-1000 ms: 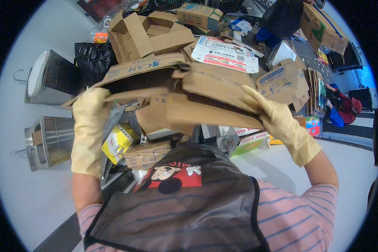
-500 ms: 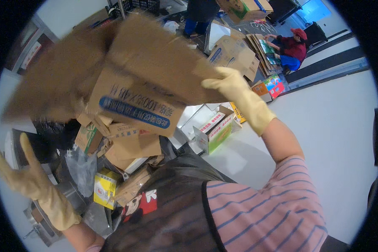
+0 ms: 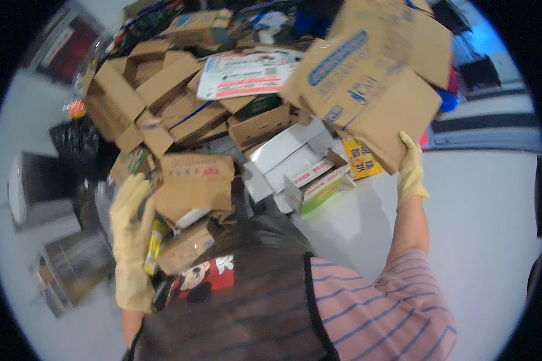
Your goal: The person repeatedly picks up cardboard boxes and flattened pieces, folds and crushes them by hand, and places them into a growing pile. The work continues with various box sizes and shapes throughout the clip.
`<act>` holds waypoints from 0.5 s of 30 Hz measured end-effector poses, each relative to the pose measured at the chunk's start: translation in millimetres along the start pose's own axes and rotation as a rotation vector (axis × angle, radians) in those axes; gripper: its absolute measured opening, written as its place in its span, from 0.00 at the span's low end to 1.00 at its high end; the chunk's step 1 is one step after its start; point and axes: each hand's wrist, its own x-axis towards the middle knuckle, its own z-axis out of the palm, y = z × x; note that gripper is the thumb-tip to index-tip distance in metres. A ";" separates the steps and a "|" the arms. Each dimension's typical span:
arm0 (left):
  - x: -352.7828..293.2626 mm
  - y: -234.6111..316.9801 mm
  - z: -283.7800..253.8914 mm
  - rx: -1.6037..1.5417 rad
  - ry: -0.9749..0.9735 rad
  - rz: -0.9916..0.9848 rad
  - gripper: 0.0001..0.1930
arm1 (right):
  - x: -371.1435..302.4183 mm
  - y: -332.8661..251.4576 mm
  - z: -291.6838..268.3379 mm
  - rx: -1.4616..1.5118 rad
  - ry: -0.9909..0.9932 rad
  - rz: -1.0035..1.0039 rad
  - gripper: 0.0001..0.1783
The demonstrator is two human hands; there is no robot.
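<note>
At the upper right, my gloved right hand (image 3: 411, 171) grips the lower edge of a large flattened cardboard box (image 3: 376, 90) with blue printing. The cardboard is raised, its flaps tilted, and covers part of what lies behind. My left hand (image 3: 130, 231), in the same pale rubber glove, holds nothing. Its fingers are apart, just left of a brown carton (image 3: 196, 180) and above a small yellow box (image 3: 155, 246). Between my hands lie an opened white box (image 3: 292, 153) and a green and white carton (image 3: 324, 191).
A heap of cardboard fills the far middle, with an open brown box (image 3: 117, 93) and a white and red printed panel (image 3: 244, 75). At left are a black plastic bag (image 3: 75, 137) and a metal container (image 3: 75, 271). A yellow package (image 3: 362, 159) lies under the raised cardboard.
The large cardboard box has swung from the left over to the upper right in my right hand. My left hand has moved right, toward the small boxes. The co-worker is now mostly hidden.
</note>
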 end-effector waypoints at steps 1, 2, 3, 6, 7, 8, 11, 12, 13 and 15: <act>-13.8 -4.3 5.6 0.015 -0.065 -0.084 0.16 | -1.0 7.5 -0.2 0.057 -0.063 0.043 0.33; -32.2 -6.7 5.2 -0.033 -0.104 -0.190 0.16 | -9.0 17.0 0.7 0.116 -0.168 0.037 0.35; -50.2 -7.2 6.4 -0.090 -0.152 -0.287 0.16 | -17.9 26.6 6.4 0.135 -0.093 0.173 0.37; -99.3 -2.1 10.8 -0.262 -0.349 -0.818 0.20 | -60.1 53.3 25.8 0.092 0.004 0.237 0.38; -111.5 0.0 13.8 -0.229 -0.398 -0.910 0.22 | -70.9 58.9 35.7 0.086 -0.075 0.202 0.38; -120.3 1.2 17.4 -0.362 -0.412 -1.017 0.23 | -77.7 59.6 46.0 0.068 -0.052 0.284 0.37; -121.7 -2.0 34.3 -0.424 -0.447 -0.906 0.24 | -80.1 45.5 75.8 0.107 -0.019 0.402 0.35; -116.0 -4.5 39.5 -0.430 -0.439 -0.843 0.24 | -76.9 35.0 85.0 0.136 0.044 0.456 0.35; -109.1 -6.3 43.4 -0.417 -0.453 -0.790 0.24 | -72.3 22.4 91.4 0.182 0.055 0.518 0.35; -92.1 -9.3 46.3 -0.427 -0.516 -0.741 0.24 | -63.3 -10.0 95.4 0.190 0.124 0.509 0.35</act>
